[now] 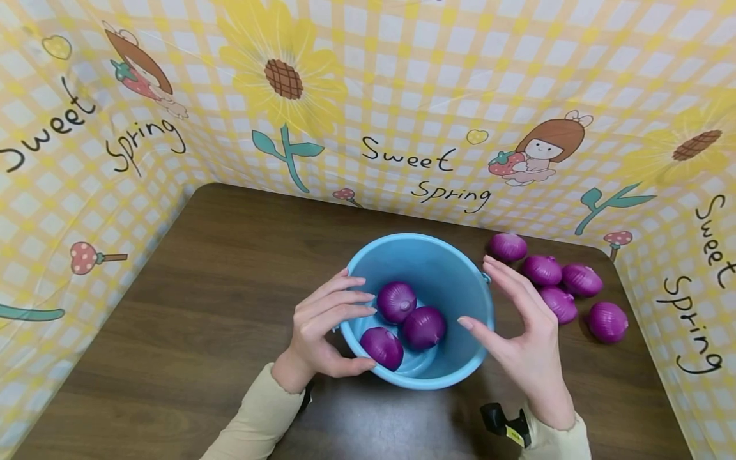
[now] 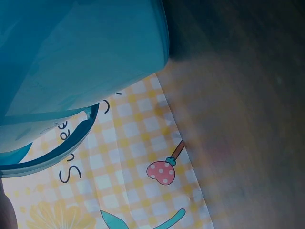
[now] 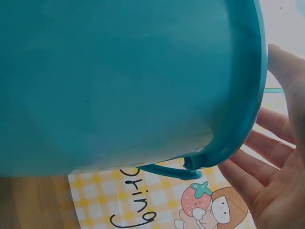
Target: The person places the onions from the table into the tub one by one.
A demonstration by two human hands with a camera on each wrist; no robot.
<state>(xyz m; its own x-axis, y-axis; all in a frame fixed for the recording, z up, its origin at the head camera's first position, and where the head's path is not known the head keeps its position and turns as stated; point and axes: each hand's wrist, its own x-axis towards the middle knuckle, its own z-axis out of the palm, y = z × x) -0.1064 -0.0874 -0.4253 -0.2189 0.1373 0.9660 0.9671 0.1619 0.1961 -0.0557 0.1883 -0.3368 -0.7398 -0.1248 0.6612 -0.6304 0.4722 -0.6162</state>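
A light blue bucket [image 1: 424, 378] stands on the table, three purple onions [image 1: 424, 328] inside it. At its left side my left hand [image 1: 322, 326] reaches over the rim with spread, slightly bent fingers, and the thumb lies by the front rim. Only a dark edge of that hand shows in the left wrist view. Across the bucket, my right hand [image 1: 526, 332] is at the right rim, thumb over the opening and fingers extended near the handle joint. In the right wrist view, fingertips [image 3: 274, 145] pass behind the rim, so firm contact is hard to judge.
Several more purple onions [image 1: 607, 322] lie on the brown table [image 1: 190, 332] right of the bucket. Yellow checked cloth [image 1: 402, 83] walls the back and both sides. The bucket's blue handle [image 2: 57, 155] hangs out beside it.
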